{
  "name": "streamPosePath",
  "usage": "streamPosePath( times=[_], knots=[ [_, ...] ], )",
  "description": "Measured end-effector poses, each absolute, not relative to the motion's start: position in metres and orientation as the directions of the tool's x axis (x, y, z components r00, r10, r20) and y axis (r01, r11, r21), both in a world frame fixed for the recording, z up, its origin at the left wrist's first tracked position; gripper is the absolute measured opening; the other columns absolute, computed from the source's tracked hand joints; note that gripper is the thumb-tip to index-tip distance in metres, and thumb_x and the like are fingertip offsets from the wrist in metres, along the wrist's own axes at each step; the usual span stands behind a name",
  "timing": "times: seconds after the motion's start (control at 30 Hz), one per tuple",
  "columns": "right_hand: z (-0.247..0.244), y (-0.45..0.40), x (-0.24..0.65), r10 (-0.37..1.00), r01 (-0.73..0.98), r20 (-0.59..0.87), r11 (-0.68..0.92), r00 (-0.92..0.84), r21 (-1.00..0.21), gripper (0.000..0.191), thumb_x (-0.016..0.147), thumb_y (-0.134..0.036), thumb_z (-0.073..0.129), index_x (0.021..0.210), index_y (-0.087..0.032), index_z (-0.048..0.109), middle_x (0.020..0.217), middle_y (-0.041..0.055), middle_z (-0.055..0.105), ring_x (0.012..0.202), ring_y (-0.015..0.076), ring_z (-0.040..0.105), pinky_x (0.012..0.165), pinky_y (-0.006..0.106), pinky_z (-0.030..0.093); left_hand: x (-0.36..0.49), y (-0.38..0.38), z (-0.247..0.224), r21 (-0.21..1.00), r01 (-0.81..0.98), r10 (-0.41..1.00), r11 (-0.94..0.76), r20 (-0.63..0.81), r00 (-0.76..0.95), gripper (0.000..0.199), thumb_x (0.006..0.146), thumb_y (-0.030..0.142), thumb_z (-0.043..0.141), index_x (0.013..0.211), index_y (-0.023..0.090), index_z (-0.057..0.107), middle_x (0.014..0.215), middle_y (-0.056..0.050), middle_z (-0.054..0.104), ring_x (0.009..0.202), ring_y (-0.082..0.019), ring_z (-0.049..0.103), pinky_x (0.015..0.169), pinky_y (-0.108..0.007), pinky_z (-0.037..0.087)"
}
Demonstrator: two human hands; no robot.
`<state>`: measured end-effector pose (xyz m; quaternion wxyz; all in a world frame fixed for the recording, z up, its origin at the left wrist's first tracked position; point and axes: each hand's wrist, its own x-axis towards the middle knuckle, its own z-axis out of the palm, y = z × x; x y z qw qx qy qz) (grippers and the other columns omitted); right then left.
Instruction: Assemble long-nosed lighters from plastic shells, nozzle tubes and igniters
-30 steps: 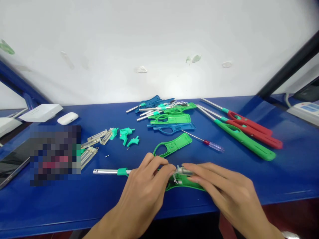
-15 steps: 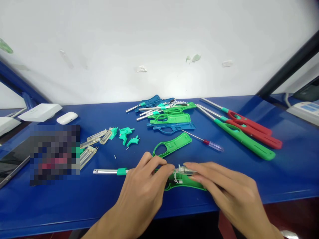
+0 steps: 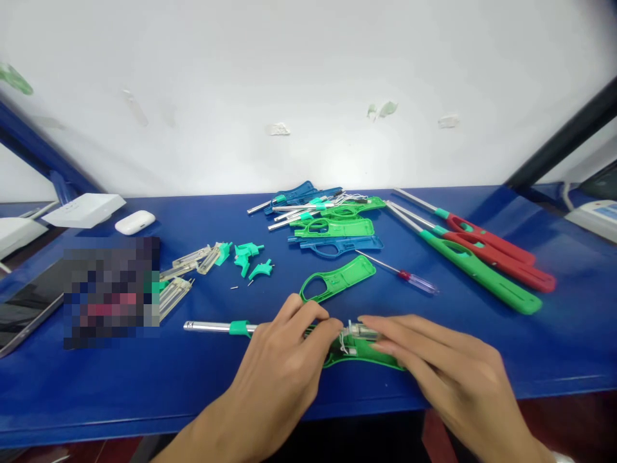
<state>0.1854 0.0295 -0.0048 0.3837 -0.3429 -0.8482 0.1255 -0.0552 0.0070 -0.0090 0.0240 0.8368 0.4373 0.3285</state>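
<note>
A green lighter half-shell (image 3: 373,355) lies near the table's front edge, its silver tube (image 3: 209,326) with a green collar pointing left. My left hand (image 3: 289,360) is closed over the shell's middle, thumb and index finger pinched beside thin white wires (image 3: 344,344); what the fingertips hold is hidden. My right hand (image 3: 448,360) pinches a small clear fuel tank (image 3: 362,331) between thumb and fingers, above the shell. Behind the hands lies another green half-shell (image 3: 340,280), with a loop at its left end.
Blue and green shells with tubes (image 3: 332,225) are piled at the back. A screwdriver (image 3: 417,281) and assembled red and green lighters (image 3: 486,273) lie right. Clear tanks (image 3: 176,296), green triggers (image 3: 248,254), a white case (image 3: 135,222) and a phone (image 3: 31,302) are left.
The whole view has shifted slightly, moving the scene a little to the right in the picture. Both hands keep nearly the same pose over the green shell.
</note>
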Motion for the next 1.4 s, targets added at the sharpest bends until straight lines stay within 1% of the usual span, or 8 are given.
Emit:
streamPosePath(
  times=[0.27, 0.53, 0.73, 0.87, 1.0, 1.07, 1.23, 1.4],
  knots=[
    [-0.0037, 0.0303, 0.1861, 0.67, 0.475, 0.556, 0.742, -0.493, -0.473, 0.023, 0.112, -0.02, 0.055, 0.12, -0.025, 0.076, 0.112, -0.0008, 0.084, 0.098, 0.0129, 0.081, 0.095, 0.017, 0.063, -0.0544, 0.0067, -0.0098, 0.293, 0.743, 0.756, -0.602, 0.508, 0.412, 0.026, 0.1, 0.0, 0.054, 0.115, 0.019, 0.065, 0.101, -0.004, 0.067, 0.087, -0.02, 0.056, 0.067, -0.034, 0.053],
    [-0.0086, 0.0305, 0.1878, 0.672, 0.477, 0.54, 0.741, -0.507, -0.474, 0.025, 0.111, -0.018, 0.058, 0.128, -0.026, 0.074, 0.117, -0.0018, 0.082, 0.103, 0.0106, 0.079, 0.102, 0.016, 0.058, -0.0547, 0.0057, -0.0078, 0.247, 0.76, 0.757, -0.601, 0.482, 0.442, 0.028, 0.099, 0.0, 0.054, 0.116, 0.019, 0.064, 0.103, -0.004, 0.067, 0.087, -0.022, 0.057, 0.053, -0.033, 0.043],
    [-0.0046, 0.0316, 0.1847, 0.658, 0.473, 0.578, 0.752, -0.484, -0.459, 0.021, 0.111, -0.024, 0.059, 0.117, -0.026, 0.079, 0.109, -0.0026, 0.084, 0.096, 0.0114, 0.081, 0.095, 0.014, 0.06, -0.056, 0.0062, -0.01, 0.239, 0.764, 0.763, -0.6, 0.459, 0.455, 0.025, 0.102, 0.002, 0.05, 0.115, 0.02, 0.062, 0.104, -0.004, 0.067, 0.088, -0.023, 0.058, 0.052, -0.034, 0.042],
    [-0.0039, 0.033, 0.1817, 0.667, 0.484, 0.602, 0.74, -0.438, -0.467, 0.02, 0.109, -0.019, 0.062, 0.116, -0.025, 0.079, 0.104, -0.0027, 0.084, 0.088, 0.0115, 0.081, 0.089, 0.013, 0.063, -0.0559, 0.0071, -0.015, 0.285, 0.769, 0.788, -0.572, 0.449, 0.421, 0.027, 0.104, 0.006, 0.053, 0.124, 0.022, 0.06, 0.109, -0.004, 0.067, 0.094, -0.023, 0.06, 0.067, -0.036, 0.054],
    [-0.0047, 0.0338, 0.1808, 0.686, 0.496, 0.594, 0.722, -0.42, -0.483, 0.018, 0.108, -0.021, 0.063, 0.117, -0.025, 0.079, 0.103, -0.0031, 0.084, 0.087, 0.0108, 0.081, 0.085, 0.011, 0.062, -0.0552, 0.0078, -0.0175, 0.337, 0.754, 0.794, -0.564, 0.471, 0.384, 0.018, 0.106, 0.01, 0.054, 0.117, 0.023, 0.06, 0.104, -0.002, 0.067, 0.091, -0.021, 0.06, 0.085, -0.043, 0.059],
    [-0.0049, 0.0337, 0.1807, 0.691, 0.496, 0.589, 0.718, -0.42, -0.489, 0.019, 0.109, -0.023, 0.063, 0.117, -0.026, 0.079, 0.103, -0.0039, 0.084, 0.087, 0.0101, 0.081, 0.088, 0.01, 0.061, -0.0553, 0.0072, -0.0172, 0.343, 0.747, 0.793, -0.57, 0.47, 0.389, 0.022, 0.104, 0.005, 0.053, 0.114, 0.023, 0.06, 0.103, -0.002, 0.067, 0.089, -0.02, 0.06, 0.082, -0.041, 0.058],
    [-0.0051, 0.032, 0.182, 0.694, 0.486, 0.563, 0.718, -0.448, -0.498, 0.019, 0.11, -0.027, 0.063, 0.119, -0.029, 0.08, 0.104, -0.0056, 0.084, 0.088, 0.0087, 0.08, 0.092, 0.009, 0.059, -0.056, 0.0038, -0.0155, 0.317, 0.749, 0.788, -0.582, 0.448, 0.422, 0.03, 0.1, 0.0, 0.053, 0.118, 0.023, 0.061, 0.109, -0.002, 0.067, 0.092, -0.023, 0.061, 0.059, -0.034, 0.051],
    [-0.005, 0.0328, 0.1832, 0.688, 0.487, 0.56, 0.724, -0.461, -0.488, 0.019, 0.112, -0.03, 0.06, 0.12, -0.029, 0.077, 0.104, -0.0071, 0.083, 0.088, 0.0074, 0.079, 0.088, 0.01, 0.059, -0.055, 0.0038, -0.0141, 0.308, 0.751, 0.781, -0.584, 0.467, 0.415, 0.029, 0.098, -0.001, 0.054, 0.113, 0.022, 0.061, 0.107, -0.001, 0.068, 0.086, -0.021, 0.062, 0.055, -0.034, 0.048]
  ],
)
